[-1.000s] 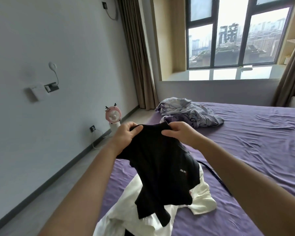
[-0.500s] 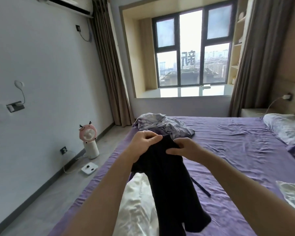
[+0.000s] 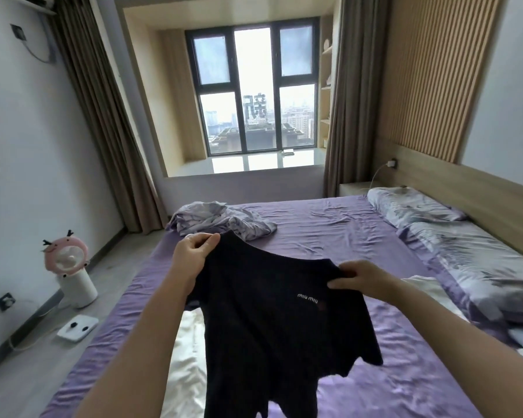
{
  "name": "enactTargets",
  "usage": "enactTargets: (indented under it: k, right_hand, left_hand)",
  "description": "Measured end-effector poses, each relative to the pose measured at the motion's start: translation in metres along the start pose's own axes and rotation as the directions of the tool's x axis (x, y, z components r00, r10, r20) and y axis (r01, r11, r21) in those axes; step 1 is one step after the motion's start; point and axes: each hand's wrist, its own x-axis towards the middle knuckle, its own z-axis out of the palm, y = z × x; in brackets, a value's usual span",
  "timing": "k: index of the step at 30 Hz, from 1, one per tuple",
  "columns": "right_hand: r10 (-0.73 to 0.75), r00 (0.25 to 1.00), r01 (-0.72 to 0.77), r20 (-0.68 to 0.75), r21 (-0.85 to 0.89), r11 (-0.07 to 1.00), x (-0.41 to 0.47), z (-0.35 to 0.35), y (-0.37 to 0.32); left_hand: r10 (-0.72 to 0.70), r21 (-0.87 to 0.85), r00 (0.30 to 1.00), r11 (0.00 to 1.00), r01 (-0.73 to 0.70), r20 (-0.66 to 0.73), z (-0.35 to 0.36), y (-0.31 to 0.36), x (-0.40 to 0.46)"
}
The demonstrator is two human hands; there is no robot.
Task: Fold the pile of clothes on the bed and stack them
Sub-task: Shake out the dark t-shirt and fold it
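A black T-shirt (image 3: pixel 266 321) with small white lettering on its chest hangs spread out in the air over the purple bed (image 3: pixel 329 233). My left hand (image 3: pixel 194 251) pinches one shoulder, the higher one. My right hand (image 3: pixel 361 277) pinches the other shoulder, lower and to the right. Under the shirt a white garment (image 3: pixel 184 369) lies on the sheet, partly hidden by the black fabric. A crumpled grey-lilac garment (image 3: pixel 221 220) lies at the bed's far left corner.
Patterned pillows (image 3: pixel 465 236) line the bed's right side along a wooden headboard (image 3: pixel 477 188). On the floor to the left stand a pink fan on a white base (image 3: pixel 68 267) and a white scale (image 3: pixel 77 327). Window and curtains are beyond the bed.
My hands have moved apart and spread the bunched black shirt out wide, so its front and lettering now show. My view has lifted and turned right toward the pillows.
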Motion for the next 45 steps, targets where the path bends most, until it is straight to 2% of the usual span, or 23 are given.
enactTargets:
  k: [2,4,10,14,17,21,23,28,31,34,37,39,42,45]
  right_hand:
    - [0.003,0.995,0.015,-0.1,0.18,0.984,-0.011,-0.01,0.004]
    - [0.014,0.986,0.03,-0.169,0.26,0.965,-0.017,-0.017,0.006]
    - [0.008,0.951,0.104,-0.308,0.343,0.933,-0.019,-0.051,0.007]
    - [0.001,0.915,0.126,-0.405,0.288,0.949,-0.018,-0.088,0.02]
    - [-0.011,0.919,0.122,-0.394,0.256,0.959,-0.021,-0.115,0.037]
    - [-0.075,0.926,0.162,-0.369,0.211,0.964,-0.027,-0.147,0.06]
    - [-0.109,0.927,0.176,-0.359,0.161,0.971,-0.027,-0.16,0.072]
    - [-0.219,0.923,0.196,-0.316,-0.103,0.975,-0.025,-0.189,0.095]
    - [-0.239,0.904,0.159,-0.354,-0.241,0.957,-0.02,-0.205,0.11]
    - [-0.244,0.855,0.151,-0.457,-0.232,0.961,-0.019,-0.22,0.117]
    - [-0.275,0.828,0.218,-0.489,-0.171,0.961,-0.018,-0.227,0.117]
    - [-0.291,0.825,0.26,-0.484,-0.132,0.956,-0.018,-0.229,0.117]
    - [-0.259,0.855,0.248,-0.449,-0.083,0.965,-0.017,-0.236,0.12]
    - [-0.188,0.893,0.255,-0.408,0.114,0.96,-0.019,-0.241,0.123]
  left_hand:
    - [0.055,0.012,0.997,0.998,-0.055,0.046,0.006,0.001,-0.004]
    - [0.107,0.077,0.991,0.991,-0.114,0.081,0.015,0.004,-0.005]
    - [0.085,0.153,0.977,0.981,-0.116,0.197,0.048,0.013,-0.008]
    - [0.023,0.218,0.963,0.972,-0.084,0.269,0.075,0.023,-0.009]
    - [0.033,0.214,0.961,0.972,-0.095,0.275,0.101,0.032,-0.009]
    - [0.043,0.108,0.968,0.991,-0.072,0.247,0.136,0.041,-0.012]
    - [0.041,0.142,0.969,0.987,-0.077,0.243,0.151,0.045,-0.014]
    - [0.051,0.244,0.977,0.965,-0.101,0.205,0.18,0.049,-0.022]
    - [0.069,0.268,0.987,0.958,-0.106,0.147,0.193,0.048,-0.029]
    - [0.117,0.303,0.988,0.943,-0.141,0.097,0.206,0.049,-0.032]
    - [0.141,0.337,0.987,0.928,-0.157,0.071,0.218,0.055,-0.032]
    - [0.115,0.262,0.991,0.956,-0.13,0.07,0.222,0.057,-0.031]
    - [0.092,0.169,0.992,0.98,-0.106,0.085,0.225,0.056,-0.034]
    - [0.113,0.2,0.992,0.972,-0.122,0.057,0.229,0.05,-0.038]
